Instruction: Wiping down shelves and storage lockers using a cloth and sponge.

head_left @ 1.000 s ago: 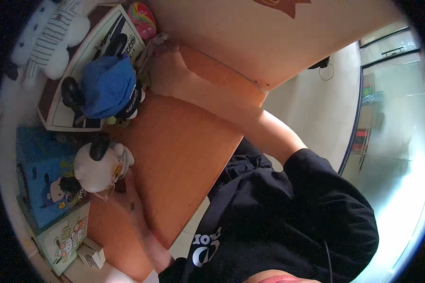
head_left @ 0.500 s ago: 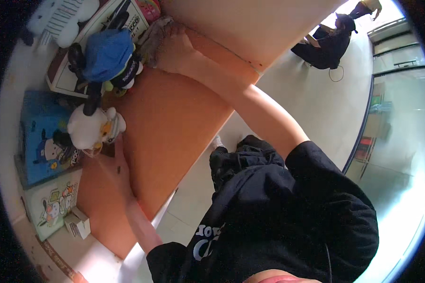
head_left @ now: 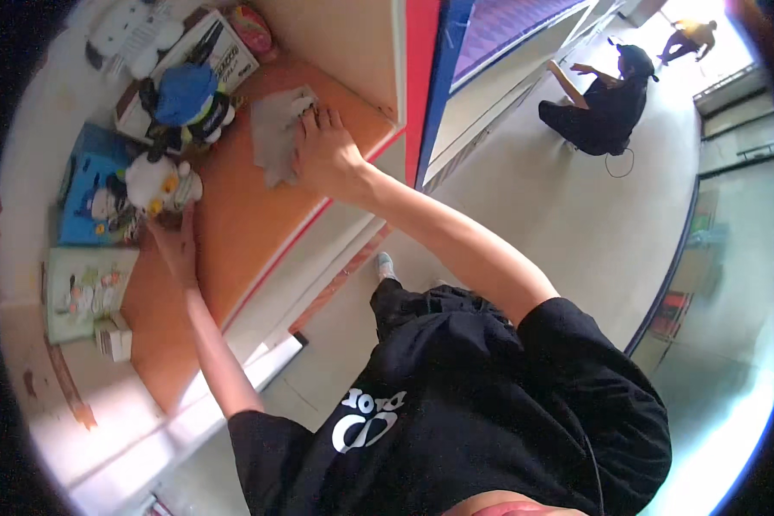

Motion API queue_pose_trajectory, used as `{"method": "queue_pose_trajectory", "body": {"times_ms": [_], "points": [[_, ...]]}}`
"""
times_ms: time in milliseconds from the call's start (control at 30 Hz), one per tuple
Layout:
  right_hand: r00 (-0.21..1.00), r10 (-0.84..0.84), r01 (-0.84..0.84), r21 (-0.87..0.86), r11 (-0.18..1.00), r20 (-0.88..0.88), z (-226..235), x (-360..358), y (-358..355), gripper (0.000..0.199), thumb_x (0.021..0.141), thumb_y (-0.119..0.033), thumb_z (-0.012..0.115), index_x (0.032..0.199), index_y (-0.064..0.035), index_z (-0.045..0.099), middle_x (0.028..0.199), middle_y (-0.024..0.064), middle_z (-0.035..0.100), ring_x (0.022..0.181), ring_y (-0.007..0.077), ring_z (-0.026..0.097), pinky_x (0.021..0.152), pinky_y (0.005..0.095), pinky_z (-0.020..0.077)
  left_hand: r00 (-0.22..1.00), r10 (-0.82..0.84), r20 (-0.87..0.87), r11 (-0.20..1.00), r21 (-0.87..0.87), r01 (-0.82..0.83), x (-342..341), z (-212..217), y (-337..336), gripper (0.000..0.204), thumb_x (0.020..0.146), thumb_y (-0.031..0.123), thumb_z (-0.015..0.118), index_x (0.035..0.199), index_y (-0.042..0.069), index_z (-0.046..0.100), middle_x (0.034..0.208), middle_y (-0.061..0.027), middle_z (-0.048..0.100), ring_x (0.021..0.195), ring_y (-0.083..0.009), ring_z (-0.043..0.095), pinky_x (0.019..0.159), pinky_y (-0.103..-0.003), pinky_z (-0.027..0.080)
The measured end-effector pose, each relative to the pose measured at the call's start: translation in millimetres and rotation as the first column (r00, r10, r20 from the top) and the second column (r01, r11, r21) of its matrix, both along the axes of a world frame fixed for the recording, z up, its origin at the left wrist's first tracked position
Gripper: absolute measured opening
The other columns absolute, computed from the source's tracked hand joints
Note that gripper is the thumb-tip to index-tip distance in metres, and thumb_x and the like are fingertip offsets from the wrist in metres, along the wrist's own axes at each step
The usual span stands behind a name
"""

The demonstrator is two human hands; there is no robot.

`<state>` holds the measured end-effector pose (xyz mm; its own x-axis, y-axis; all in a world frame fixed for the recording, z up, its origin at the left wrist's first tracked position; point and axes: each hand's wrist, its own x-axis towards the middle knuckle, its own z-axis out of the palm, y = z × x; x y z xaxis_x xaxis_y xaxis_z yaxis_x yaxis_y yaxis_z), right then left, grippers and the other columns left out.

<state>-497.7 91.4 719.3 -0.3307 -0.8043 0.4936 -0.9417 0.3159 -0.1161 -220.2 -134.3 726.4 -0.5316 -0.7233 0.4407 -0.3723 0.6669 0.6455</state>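
A crumpled grey cloth (head_left: 271, 138) lies spread on the orange shelf. My right hand (head_left: 328, 159) presses down on its right side, fingers bent over it near the shelf's outer edge. On the left, my left hand (head_left: 177, 251) grips the lower part of a white plush toy (head_left: 153, 182) with a yellow nose, fingers partly hidden by the toy. Behind that toy sits another plush figure with a blue cap (head_left: 185, 93), its dark body leaning against a white box (head_left: 235, 62).
A blue picture box (head_left: 84, 206) and a pale green printed board (head_left: 82, 297) stand along the wall, beside small white boxes (head_left: 113, 337). Another white plush (head_left: 129, 39) and a pink item (head_left: 251, 30) sit at the back. A person in black (head_left: 606, 112) crouches at the far right.
My right hand has drawn the cloth from the back corner toward the shelf's outer edge, and the cloth lies flatter. My left hand stays at the white plush. The view has shifted.
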Motion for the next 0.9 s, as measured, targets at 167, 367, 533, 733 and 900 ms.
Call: {"method": "queue_pose_trajectory", "body": {"times_ms": [167,367,533,733,900], "points": [[0.972,0.191,-0.157,-0.223,0.962,0.138,-20.1,-7.2,11.0,0.037,0.09,-0.026,0.062,0.112,0.0039,0.066,0.124,0.0249,0.059,0.113,0.0462,0.056,0.099,0.0504,0.0463,0.984,0.178,0.004,0.98,-0.086,-0.177,58.0,-40.3,10.1,0.084,0.092,0.03,0.078,0.152,-0.01,0.034,0.142,-0.0308,0.052,0.12,-0.0409,0.058,0.104,-0.04,0.046],[0.835,0.371,-0.17,-0.451,0.876,0.406,-0.5,-31.8,48.8,0.021,0.089,-0.019,0.062,0.104,-0.0057,0.069,0.117,0.0141,0.063,0.104,0.0358,0.06,0.091,0.0438,0.051,0.96,0.255,-0.121,0.936,-0.218,-0.276,-87.4,6.1,203.0,0.051,0.1,0.032,0.064,0.133,-0.004,0.05,0.121,-0.0265,0.062,0.108,-0.0422,0.064,0.094,-0.047,0.053],[0.816,0.481,-0.15,-0.687,0.711,0.32,35.6,-3.9,68.5,0.016,0.082,-0.014,0.067,0.096,-0.0083,0.07,0.118,0.0128,0.065,0.103,0.0313,0.062,0.085,0.0423,0.0529,0.993,0.068,0.101,0.933,-0.358,-0.028,-137.4,23.6,197.7,0.044,0.092,0.019,0.067,0.131,0.001,0.056,0.118,-0.0211,0.065,0.105,-0.0391,0.063,0.097,-0.045,0.05],[0.785,0.616,-0.44,-0.636,0.633,0.07,50.6,3.9,86.7,0.012,0.087,-0.015,0.062,0.092,-0.008,0.07,0.104,0.0106,0.068,0.086,0.0276,0.061,0.074,0.0401,0.0507,-0.737,0.641,-0.214,0.245,-0.853,0.461,-282.3,-88.1,170.0,0.06,0.09,0.021,0.06,0.148,0.009,0.051,0.144,-0.0141,0.058,0.13,-0.0309,0.056,0.116,-0.045,0.04],[0.728,0.668,-0.499,-0.548,0.671,0.155,12.6,-7.3,76.4,0.014,0.087,-0.018,0.061,0.085,-0.0073,0.069,0.095,0.0101,0.069,0.081,0.0296,0.06,0.072,0.0413,0.0492,0.04,0.11,-0.993,-0.189,0.018,0.982,-258.1,-88.2,137.2,0.068,0.094,0.037,0.06,0.155,0.011,0.045,0.16,-0.0154,0.043,0.145,-0.0305,0.044,0.12,-0.047,0.034]]}}
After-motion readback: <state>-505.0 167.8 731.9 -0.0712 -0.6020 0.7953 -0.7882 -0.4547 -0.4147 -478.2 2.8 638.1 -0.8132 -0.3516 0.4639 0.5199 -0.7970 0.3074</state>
